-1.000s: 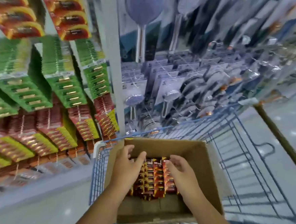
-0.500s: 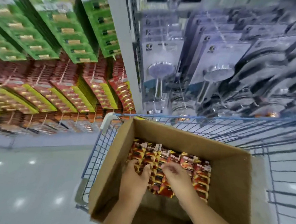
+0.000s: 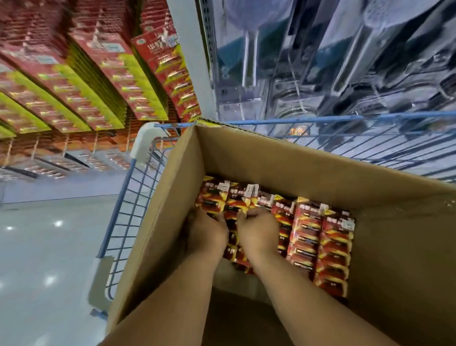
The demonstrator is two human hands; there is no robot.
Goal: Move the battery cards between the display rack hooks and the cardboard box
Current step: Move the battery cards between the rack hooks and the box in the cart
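Both hands are reaching into the cardboard box, which is sitting in a blue wire cart. The left hand and right hand are curling fingers around battery cards packed inside. Fingertips are hidden, so grip appears firm. Rack cards are hanging blurred beyond.

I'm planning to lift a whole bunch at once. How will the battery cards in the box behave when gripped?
The battery cards look flat and thin, packed in rows, so a bunch may fan or slip apart. Each seems to carry several cells, so probably heavy for its size. Both the left hand and right hand curl into them, which suggests a two-handed grip helps.
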